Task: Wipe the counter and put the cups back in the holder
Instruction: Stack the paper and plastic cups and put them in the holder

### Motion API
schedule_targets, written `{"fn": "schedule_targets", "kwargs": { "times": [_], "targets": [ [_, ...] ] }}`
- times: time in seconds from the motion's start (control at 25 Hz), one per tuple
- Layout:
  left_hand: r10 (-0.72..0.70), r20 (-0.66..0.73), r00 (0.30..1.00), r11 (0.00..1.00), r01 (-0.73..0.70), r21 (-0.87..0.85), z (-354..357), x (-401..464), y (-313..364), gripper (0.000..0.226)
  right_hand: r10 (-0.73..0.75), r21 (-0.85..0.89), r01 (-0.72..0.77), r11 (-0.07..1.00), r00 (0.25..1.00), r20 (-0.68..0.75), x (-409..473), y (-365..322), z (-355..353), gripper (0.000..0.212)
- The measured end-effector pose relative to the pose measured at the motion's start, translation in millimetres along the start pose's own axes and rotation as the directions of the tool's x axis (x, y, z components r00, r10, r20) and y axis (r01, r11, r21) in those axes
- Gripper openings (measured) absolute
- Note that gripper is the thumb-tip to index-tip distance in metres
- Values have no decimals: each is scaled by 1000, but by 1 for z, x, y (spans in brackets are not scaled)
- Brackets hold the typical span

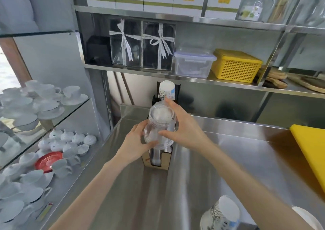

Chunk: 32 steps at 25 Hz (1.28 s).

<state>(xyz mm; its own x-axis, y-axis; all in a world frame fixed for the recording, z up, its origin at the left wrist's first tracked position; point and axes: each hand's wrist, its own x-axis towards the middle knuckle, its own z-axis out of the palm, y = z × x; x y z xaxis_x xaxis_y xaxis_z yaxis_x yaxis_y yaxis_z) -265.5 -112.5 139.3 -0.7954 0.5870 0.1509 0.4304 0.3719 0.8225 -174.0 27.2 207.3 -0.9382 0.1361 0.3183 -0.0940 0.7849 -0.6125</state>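
Observation:
A stack of clear plastic cups, upside down, stands over the front slot of the cup holder at the counter's back left. My left hand grips the stack's lower left side and my right hand holds its right side, fingers reaching up past its top. Behind it, a stack of white printed paper cups sits in the holder's rear slot. Another stack of white printed paper cups stands on the steel counter near the front edge, by my right forearm.
A yellow board lies at the counter's right edge. A white round object shows at the bottom right. Glass shelves on the left carry several white cups, saucers and a red saucer. Steel shelves above hold boxes, a plastic tub and a yellow basket.

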Motion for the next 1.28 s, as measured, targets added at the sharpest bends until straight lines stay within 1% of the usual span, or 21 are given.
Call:
{"fn": "schedule_targets", "kwargs": {
  "times": [0.2,0.4,0.56,0.68,0.92,1.0,1.12,1.2,1.28],
  "targets": [
    [-26,50,998,998,24,51,10,15,-22,71,80,11,-80,997,996,28,9,19,19,85],
    [-112,104,988,990,102,93,21,20,-38,65,166,45,-168,985,985,50,11,41,43,82],
    [-127,122,984,985,110,133,23,24,-41,58,192,54,-194,979,980,44,10,54,55,82],
    [-112,84,990,987,101,126,25,23,-40,65,195,45,-198,979,978,74,11,58,64,85],
    [-34,43,998,996,30,85,19,18,-41,61,224,23,-230,973,963,151,7,64,72,92],
    [-5,24,1000,996,2,93,16,18,-38,63,207,-9,-207,978,973,103,-1,67,68,85],
    [94,7,996,979,-94,182,15,16,-29,59,118,-95,-114,989,992,34,-12,69,67,66],
    [127,0,992,963,-124,240,16,14,-25,56,93,-150,-87,985,995,33,-15,72,69,59],
    [132,-2,991,950,-126,286,15,12,-23,55,87,-188,-76,979,995,48,-15,72,70,59]
  ]
}}
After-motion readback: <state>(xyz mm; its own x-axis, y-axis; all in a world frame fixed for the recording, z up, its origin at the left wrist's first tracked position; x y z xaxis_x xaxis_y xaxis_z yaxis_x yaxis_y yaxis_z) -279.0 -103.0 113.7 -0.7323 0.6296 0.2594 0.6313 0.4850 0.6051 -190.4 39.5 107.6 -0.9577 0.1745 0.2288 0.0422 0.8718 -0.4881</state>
